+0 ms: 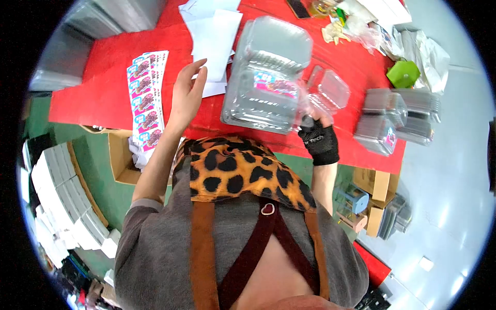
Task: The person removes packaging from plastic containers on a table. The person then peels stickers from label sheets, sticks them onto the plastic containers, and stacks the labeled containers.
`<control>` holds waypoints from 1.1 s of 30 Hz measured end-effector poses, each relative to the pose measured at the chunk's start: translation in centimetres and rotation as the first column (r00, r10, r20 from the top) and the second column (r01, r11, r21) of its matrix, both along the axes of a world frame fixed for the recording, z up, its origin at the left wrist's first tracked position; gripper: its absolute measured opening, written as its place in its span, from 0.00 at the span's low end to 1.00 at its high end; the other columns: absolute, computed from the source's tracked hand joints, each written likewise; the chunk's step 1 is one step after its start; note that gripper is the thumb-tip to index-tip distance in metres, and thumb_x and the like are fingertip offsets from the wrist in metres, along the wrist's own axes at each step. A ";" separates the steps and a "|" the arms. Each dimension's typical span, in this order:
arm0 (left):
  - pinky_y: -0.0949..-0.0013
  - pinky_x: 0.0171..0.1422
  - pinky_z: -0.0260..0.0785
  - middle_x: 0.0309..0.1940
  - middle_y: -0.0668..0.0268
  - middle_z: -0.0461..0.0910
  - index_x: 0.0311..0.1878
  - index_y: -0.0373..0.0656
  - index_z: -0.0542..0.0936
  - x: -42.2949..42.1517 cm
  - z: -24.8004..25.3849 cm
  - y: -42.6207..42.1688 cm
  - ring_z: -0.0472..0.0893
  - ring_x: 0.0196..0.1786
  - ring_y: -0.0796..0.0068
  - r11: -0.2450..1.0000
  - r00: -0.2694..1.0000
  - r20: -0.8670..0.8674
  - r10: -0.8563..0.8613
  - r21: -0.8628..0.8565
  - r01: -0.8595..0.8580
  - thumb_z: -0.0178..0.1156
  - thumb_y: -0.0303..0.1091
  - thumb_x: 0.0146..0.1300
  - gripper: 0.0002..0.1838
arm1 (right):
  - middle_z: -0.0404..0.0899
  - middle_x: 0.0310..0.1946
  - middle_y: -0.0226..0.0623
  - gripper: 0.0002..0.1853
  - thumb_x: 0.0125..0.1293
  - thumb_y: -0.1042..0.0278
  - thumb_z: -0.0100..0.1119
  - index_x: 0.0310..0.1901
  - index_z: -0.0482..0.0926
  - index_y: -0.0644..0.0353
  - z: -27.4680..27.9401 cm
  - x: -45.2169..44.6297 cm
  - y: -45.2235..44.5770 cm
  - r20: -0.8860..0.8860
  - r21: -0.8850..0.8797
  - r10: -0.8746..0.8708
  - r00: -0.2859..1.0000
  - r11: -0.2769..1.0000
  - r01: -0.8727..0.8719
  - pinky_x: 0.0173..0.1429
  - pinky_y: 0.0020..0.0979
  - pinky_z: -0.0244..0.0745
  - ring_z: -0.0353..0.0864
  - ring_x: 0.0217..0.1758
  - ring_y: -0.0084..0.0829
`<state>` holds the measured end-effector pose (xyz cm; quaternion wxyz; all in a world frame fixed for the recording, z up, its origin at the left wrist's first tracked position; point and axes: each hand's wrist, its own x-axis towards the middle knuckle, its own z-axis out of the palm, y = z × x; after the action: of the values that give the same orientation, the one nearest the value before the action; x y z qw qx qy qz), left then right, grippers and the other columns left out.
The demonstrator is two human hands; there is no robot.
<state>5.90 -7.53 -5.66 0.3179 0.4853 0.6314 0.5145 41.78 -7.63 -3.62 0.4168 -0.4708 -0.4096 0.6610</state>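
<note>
My left hand [188, 95] is bare and open, its fingers apart above the red table. It lies between strips of printed grape stickers [147, 103] and a stack of large clear plastic boxes [253, 111], touching neither. My right hand [318, 137], in a black fingerless glove, is closed on the near edge of a small clear clamshell box [330, 93] with its lid up. This box is beside the right side of the stack. A pink and blue sticker [275, 85] shows at the stack's middle; I cannot tell which box bears it.
White paper sheets [214, 39] lie behind my left hand on the red table [108, 67]. Clear boxes [377, 121] are stacked at the right edge. A green box [403, 75] and plastic bags [431, 57] sit at the back right. Cardboard boxes [121, 160] stand below the table.
</note>
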 end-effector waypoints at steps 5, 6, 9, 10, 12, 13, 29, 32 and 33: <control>0.62 0.59 0.71 0.48 0.51 0.81 0.51 0.35 0.82 -4.5 -2.7 1.4 0.80 0.52 0.57 0.980 0.960 -0.199 0.197 0.012 -0.198 0.62 0.39 0.65 0.18 | 0.73 0.60 0.43 0.34 0.65 0.53 0.62 0.66 0.67 0.67 1.8 -4.7 1.5 -0.339 -0.234 -0.119 0.933 0.971 0.039 0.67 0.36 0.68 0.73 0.61 0.35; 0.60 0.59 0.71 0.48 0.51 0.81 0.50 0.35 0.82 -5.9 -4.3 1.7 0.80 0.52 0.56 0.968 0.918 -0.308 0.252 0.057 -0.246 0.63 0.39 0.63 0.18 | 0.72 0.62 0.43 0.35 0.64 0.54 0.62 0.66 0.66 0.67 2.5 -6.1 1.6 -0.224 -0.099 -0.045 0.974 0.995 0.023 0.68 0.36 0.67 0.73 0.63 0.36; 0.54 0.59 0.69 0.46 0.51 0.81 0.48 0.37 0.82 -10.7 -8.7 1.9 0.78 0.52 0.51 0.899 0.700 -0.567 0.435 0.233 -0.370 0.70 0.41 0.54 0.21 | 0.68 0.66 0.46 0.34 0.62 0.67 0.63 0.68 0.62 0.67 0.6 -5.2 0.8 -0.113 0.073 0.024 0.993 0.997 -0.015 0.70 0.34 0.64 0.69 0.68 0.37; 0.52 0.60 0.68 0.46 0.53 0.82 0.49 0.38 0.82 -12.4 -9.7 1.6 0.76 0.55 0.52 0.881 0.645 -0.610 0.461 0.233 -0.411 0.71 0.42 0.53 0.23 | 0.68 0.66 0.46 0.35 0.62 0.70 0.63 0.69 0.61 0.67 0.8 -5.4 0.5 -0.072 0.125 0.023 0.997 0.992 -0.014 0.70 0.34 0.64 0.69 0.68 0.37; 0.48 0.63 0.66 0.50 0.50 0.80 0.51 0.38 0.80 -14.8 -10.7 0.6 0.73 0.59 0.49 0.828 0.496 -0.740 0.454 0.146 -0.541 0.73 0.48 0.50 0.29 | 0.65 0.68 0.46 0.40 0.59 0.76 0.65 0.72 0.56 0.62 0.5 -5.4 0.2 -0.128 0.173 0.018 0.992 0.985 0.004 0.70 0.36 0.64 0.66 0.71 0.38; 0.47 0.64 0.65 0.52 0.49 0.78 0.51 0.37 0.80 -15.7 -11.5 0.0 0.72 0.59 0.47 0.768 0.454 -0.769 0.449 0.074 -0.636 0.73 0.52 0.47 0.33 | 0.64 0.69 0.47 0.41 0.58 0.77 0.65 0.72 0.56 0.60 0.8 -5.6 -0.1 -0.133 0.213 0.016 0.991 0.977 0.013 0.70 0.37 0.64 0.65 0.72 0.38; 0.54 0.45 0.75 0.34 0.55 0.84 0.38 0.40 0.82 -18.9 -14.1 -1.9 0.84 0.38 0.55 0.589 0.468 -0.627 0.623 -0.018 -0.808 0.79 0.54 0.39 0.30 | 0.67 0.15 0.20 0.10 0.71 0.54 0.57 0.40 0.83 0.48 -9.1 17.1 0.5 -0.053 -0.225 -0.537 0.842 0.828 0.514 0.17 0.23 0.57 0.67 0.16 0.19; 0.61 0.41 0.74 0.31 0.56 0.85 0.38 0.38 0.84 -17.8 -10.7 -1.8 0.84 0.33 0.64 0.750 0.670 -0.503 0.546 -0.063 -0.658 0.76 0.48 0.48 0.24 | 0.70 0.18 0.21 0.09 0.69 0.57 0.60 0.43 0.83 0.50 -9.7 17.1 -0.5 -0.057 -0.354 -0.570 0.820 0.779 0.517 0.19 0.24 0.61 0.68 0.17 0.20; 0.62 0.41 0.74 0.31 0.57 0.85 0.39 0.38 0.84 -16.9 -8.8 -1.7 0.84 0.32 0.67 0.789 0.726 -0.457 0.513 -0.080 -0.609 0.75 0.47 0.50 0.22 | 0.71 0.19 0.22 0.09 0.68 0.57 0.61 0.43 0.83 0.51 -9.7 17.3 -0.5 -0.005 -0.310 -0.556 0.831 0.791 0.528 0.19 0.24 0.62 0.69 0.17 0.20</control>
<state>-10.98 -9.24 -14.45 0.0586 0.3279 0.8550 0.3976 59.10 -8.17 -13.36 0.5327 -0.5930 -0.1334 0.5888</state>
